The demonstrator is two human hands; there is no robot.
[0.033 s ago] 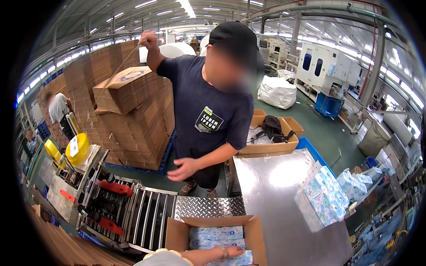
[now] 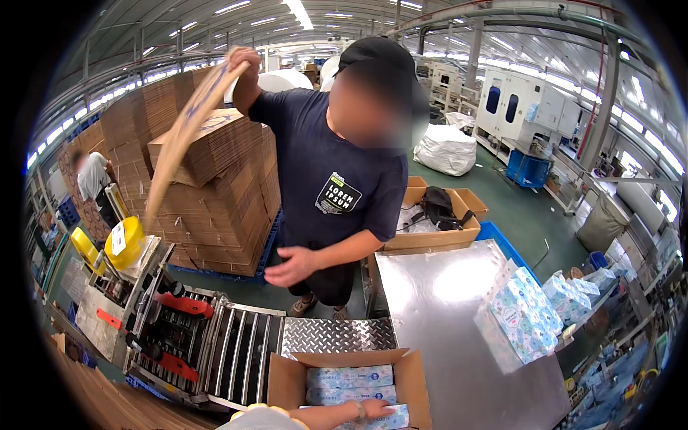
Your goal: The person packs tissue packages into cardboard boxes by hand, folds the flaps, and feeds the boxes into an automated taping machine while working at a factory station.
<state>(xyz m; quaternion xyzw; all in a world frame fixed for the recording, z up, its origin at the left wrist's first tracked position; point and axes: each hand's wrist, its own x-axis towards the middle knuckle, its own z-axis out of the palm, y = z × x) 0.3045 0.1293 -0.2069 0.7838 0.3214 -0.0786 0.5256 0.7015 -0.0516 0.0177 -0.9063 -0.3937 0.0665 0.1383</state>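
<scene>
An open cardboard carton [image 2: 287, 380] stands at the bottom middle, its flaps spread. Inside lie rows of blue-and-white patterned soft packs, among them a far pack [image 2: 350, 376] and a middle pack [image 2: 347, 395]. My left arm comes in from the lower edge, with a light sleeve and a band at the wrist. My left hand [image 2: 376, 408] lies over the near pack [image 2: 394, 418] with its fingers stretched to the right; the thumb is hidden. The right hand is outside the picture.
A co-worker opposite holds up a flat folded carton [image 2: 188, 129]. Left are a roller conveyor [image 2: 244, 351] and a taping machine [image 2: 175, 326]. A metal table [image 2: 459, 322] at right carries wrapped packs [image 2: 527, 315]. Behind stand stacked flat cartons [image 2: 208, 215].
The co-worker's flat carton has tilted, showing more of its face, and its lower end has dropped. The co-worker's lower hand has shifted slightly left. My left hand is almost still.
</scene>
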